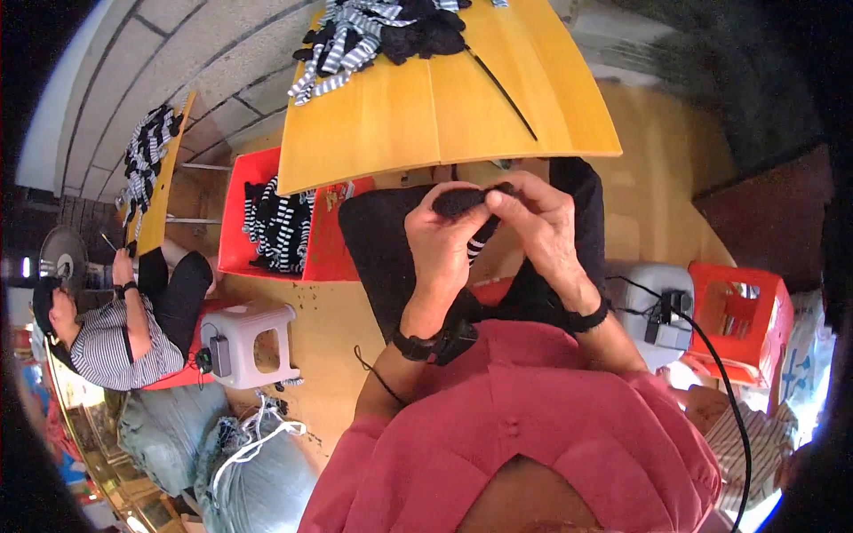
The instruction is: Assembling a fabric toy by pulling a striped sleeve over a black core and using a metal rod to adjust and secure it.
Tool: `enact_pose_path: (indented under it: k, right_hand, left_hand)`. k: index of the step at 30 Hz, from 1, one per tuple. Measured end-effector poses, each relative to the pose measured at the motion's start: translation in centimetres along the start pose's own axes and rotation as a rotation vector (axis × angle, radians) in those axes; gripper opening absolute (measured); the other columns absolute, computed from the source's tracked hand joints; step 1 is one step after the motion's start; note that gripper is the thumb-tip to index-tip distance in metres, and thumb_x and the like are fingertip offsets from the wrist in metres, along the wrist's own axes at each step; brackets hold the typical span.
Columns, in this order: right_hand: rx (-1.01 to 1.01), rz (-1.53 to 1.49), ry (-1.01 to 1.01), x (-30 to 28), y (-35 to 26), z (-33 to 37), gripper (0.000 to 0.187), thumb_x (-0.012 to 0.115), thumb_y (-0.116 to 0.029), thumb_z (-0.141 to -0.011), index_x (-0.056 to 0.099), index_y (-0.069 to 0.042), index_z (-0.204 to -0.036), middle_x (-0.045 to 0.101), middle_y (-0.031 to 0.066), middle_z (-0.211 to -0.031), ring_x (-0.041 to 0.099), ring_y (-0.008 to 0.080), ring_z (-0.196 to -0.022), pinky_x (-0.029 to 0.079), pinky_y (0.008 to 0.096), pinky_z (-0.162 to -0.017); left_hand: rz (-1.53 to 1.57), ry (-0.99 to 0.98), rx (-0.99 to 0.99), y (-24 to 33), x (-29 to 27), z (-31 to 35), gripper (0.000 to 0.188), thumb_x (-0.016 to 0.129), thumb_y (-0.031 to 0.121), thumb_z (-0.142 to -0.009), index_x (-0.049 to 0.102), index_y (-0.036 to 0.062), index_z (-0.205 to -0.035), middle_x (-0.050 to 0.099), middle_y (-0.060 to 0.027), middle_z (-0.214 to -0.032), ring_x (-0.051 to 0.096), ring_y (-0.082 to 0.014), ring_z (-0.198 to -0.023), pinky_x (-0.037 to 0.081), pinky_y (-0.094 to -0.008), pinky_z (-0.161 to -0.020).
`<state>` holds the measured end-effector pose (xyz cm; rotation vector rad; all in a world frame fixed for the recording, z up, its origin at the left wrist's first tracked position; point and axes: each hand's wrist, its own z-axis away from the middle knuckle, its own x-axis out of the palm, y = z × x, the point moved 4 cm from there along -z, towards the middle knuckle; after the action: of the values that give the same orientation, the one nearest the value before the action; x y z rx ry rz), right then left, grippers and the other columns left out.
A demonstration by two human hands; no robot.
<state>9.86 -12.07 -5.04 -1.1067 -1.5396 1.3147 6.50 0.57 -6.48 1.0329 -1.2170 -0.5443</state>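
Note:
In front of my chest, both hands hold one black fuzzy knit piece (457,203), from which a black-and-white striped part (481,242) hangs down between my palms. My left hand (434,244) has its fingers curled round the rounded black end. My right hand (544,226) pinches the other end between thumb and fingers. Just beyond my hands is the near edge of a yellow wooden table (373,133). On it lie a pile of striped knit pieces (342,55), black fuzzy pieces (425,37) and a thin black stick (502,93).
Left of the table stands a red bin (333,253) holding striped knit pieces. Another person (133,342) sits at a second yellow board (160,200) on the left. Stools (258,346) and grey-green sacks (178,435) are nearby. A black cable (733,400) runs down at my right.

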Motion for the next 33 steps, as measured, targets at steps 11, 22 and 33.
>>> enact_pose_path:
  k: [11,22,33]
  right_hand:
    - [0.101,-0.317,0.146,-3.3,2.8,2.9,0.026,0.054,-0.024,-0.091,0.063,-0.001,-0.098,0.062,0.0019,-0.085,0.055,0.0091,-0.079,0.045,0.0243,-0.072]
    - [0.056,-0.192,0.223,-2.6,3.1,3.7,0.007,0.063,-0.009,-0.084,0.062,-0.002,-0.085,0.054,-0.0060,-0.065,0.046,0.0000,-0.060,0.037,0.0164,-0.052]
    - [0.172,-0.149,0.326,-3.0,3.3,4.6,0.024,0.056,-0.016,-0.087,0.054,-0.002,-0.067,0.043,-0.0054,-0.060,0.038,0.0031,-0.057,0.033,0.0212,-0.049]
  left_hand:
    - [0.009,-0.029,-0.218,-0.8,1.6,1.7,0.012,0.066,-0.004,-0.075,0.059,-0.0029,-0.084,0.062,-0.0079,-0.077,0.060,-0.0137,-0.061,0.052,-0.0253,-0.053]
    - [-0.072,0.017,-0.025,-1.9,1.8,1.3,0.017,0.060,0.020,-0.088,0.060,0.0031,-0.085,0.052,0.0073,-0.074,0.041,-0.0021,-0.064,0.035,-0.0179,-0.057]
    - [0.133,0.154,-0.220,-3.7,1.5,1.3,0.024,0.059,0.019,-0.087,0.052,0.0091,-0.067,0.042,0.0096,-0.065,0.034,-0.0017,-0.058,0.029,-0.0208,-0.051]
